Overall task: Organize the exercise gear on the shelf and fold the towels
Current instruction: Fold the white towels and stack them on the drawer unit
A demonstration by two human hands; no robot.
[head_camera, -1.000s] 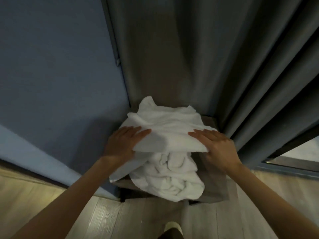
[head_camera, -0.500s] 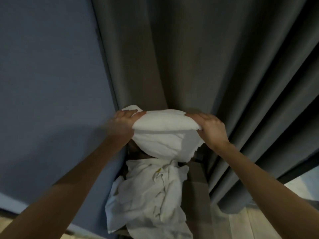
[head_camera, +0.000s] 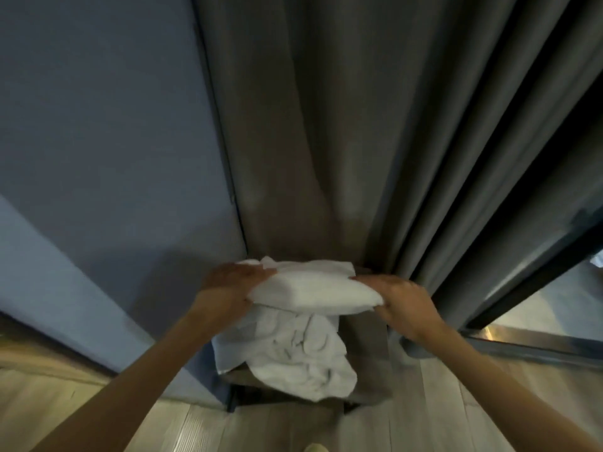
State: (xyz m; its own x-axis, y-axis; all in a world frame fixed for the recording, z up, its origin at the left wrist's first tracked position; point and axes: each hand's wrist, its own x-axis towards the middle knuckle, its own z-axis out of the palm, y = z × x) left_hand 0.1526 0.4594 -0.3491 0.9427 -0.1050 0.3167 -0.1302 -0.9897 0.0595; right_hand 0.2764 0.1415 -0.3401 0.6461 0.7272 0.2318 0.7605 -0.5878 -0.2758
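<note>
Between left hand and right hand, folded towel (white)

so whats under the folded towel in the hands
Under the folded towel, gripped by the left hand and right hand, lies a crumpled white towel heap on a dark stand. The stand's top beneath the heap is covered.
</note>
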